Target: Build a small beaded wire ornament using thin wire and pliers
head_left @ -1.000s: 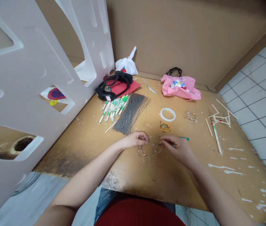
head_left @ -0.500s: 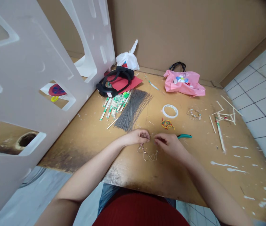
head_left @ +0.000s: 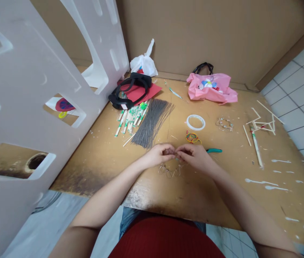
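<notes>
Left hand [head_left: 162, 155] and right hand [head_left: 197, 156] partly hide 1 wire ring [head_left: 170, 174] (blurred).

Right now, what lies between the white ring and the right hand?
In the head view, a small tangle of red, yellow and green bands lies between the white ring and the right hand.
</notes>
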`<action>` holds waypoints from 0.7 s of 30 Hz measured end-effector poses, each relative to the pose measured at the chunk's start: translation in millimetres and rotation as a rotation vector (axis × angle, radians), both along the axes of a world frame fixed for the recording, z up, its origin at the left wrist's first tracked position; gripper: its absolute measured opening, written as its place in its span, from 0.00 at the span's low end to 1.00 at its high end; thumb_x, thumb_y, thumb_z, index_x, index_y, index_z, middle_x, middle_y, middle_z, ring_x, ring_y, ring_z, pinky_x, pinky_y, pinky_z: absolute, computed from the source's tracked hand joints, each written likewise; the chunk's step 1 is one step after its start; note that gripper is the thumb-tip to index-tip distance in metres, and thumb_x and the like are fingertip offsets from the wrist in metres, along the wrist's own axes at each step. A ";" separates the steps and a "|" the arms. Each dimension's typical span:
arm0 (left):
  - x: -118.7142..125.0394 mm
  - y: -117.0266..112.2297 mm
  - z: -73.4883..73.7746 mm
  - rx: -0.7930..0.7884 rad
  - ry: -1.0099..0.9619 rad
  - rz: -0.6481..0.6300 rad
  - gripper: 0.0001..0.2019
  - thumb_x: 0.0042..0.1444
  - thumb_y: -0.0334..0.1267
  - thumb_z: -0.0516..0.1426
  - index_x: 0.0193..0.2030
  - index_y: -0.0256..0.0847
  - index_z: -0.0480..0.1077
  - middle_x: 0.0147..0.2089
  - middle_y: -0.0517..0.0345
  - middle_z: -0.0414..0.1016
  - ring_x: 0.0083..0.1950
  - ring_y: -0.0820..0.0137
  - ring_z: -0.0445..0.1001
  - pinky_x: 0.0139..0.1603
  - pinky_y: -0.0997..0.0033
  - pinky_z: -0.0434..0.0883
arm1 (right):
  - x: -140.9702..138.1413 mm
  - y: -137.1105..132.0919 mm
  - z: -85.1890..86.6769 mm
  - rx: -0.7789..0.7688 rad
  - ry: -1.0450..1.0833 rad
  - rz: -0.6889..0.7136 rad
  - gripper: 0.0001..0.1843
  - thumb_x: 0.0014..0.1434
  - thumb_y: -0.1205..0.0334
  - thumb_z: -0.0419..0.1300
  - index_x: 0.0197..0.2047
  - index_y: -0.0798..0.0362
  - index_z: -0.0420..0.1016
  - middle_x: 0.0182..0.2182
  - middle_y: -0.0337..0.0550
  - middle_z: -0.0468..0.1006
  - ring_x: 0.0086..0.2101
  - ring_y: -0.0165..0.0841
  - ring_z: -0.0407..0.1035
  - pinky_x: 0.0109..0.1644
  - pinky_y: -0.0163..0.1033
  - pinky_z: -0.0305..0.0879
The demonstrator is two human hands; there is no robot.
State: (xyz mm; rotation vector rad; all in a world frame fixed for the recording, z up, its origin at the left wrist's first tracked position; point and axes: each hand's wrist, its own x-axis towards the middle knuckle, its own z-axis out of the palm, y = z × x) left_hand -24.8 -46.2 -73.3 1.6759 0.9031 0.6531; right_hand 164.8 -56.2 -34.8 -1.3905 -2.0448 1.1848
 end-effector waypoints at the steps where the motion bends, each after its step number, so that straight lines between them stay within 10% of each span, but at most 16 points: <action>1: 0.6 -0.1 -1.4 -0.002 -0.003 -0.006 0.10 0.54 0.41 0.57 0.36 0.35 0.72 0.28 0.61 0.69 0.27 0.78 0.61 0.29 0.78 0.58 | -0.6 0.8 -0.6 -0.016 0.017 -0.005 0.11 0.56 0.59 0.54 0.33 0.53 0.76 0.22 0.39 0.76 0.25 0.30 0.69 0.29 0.35 0.63; 9: -3.3 5.9 -2.1 -0.085 -0.106 0.131 0.11 0.52 0.43 0.58 0.34 0.35 0.71 0.30 0.58 0.73 0.29 0.76 0.65 0.32 0.76 0.62 | 15.9 1.7 -13.3 0.057 0.208 -0.370 0.16 0.51 0.56 0.59 0.43 0.52 0.71 0.36 0.46 0.78 0.34 0.33 0.71 0.38 0.40 0.68; 15: -2.7 7.1 0.6 -0.135 -0.239 0.208 0.14 0.49 0.45 0.60 0.34 0.35 0.71 0.32 0.57 0.75 0.34 0.74 0.70 0.38 0.74 0.65 | 11.7 -7.7 -21.1 -0.318 0.380 -0.239 0.17 0.49 0.58 0.61 0.43 0.52 0.69 0.35 0.43 0.79 0.36 0.35 0.75 0.45 0.44 0.69; 21: -0.9 5.6 -0.5 -0.129 -0.251 0.238 0.13 0.48 0.44 0.61 0.34 0.35 0.72 0.31 0.58 0.74 0.31 0.75 0.68 0.36 0.75 0.64 | 1.7 -10.3 -14.3 -0.377 0.447 -0.205 0.11 0.52 0.57 0.58 0.38 0.52 0.66 0.27 0.37 0.77 0.29 0.33 0.75 0.41 0.42 0.69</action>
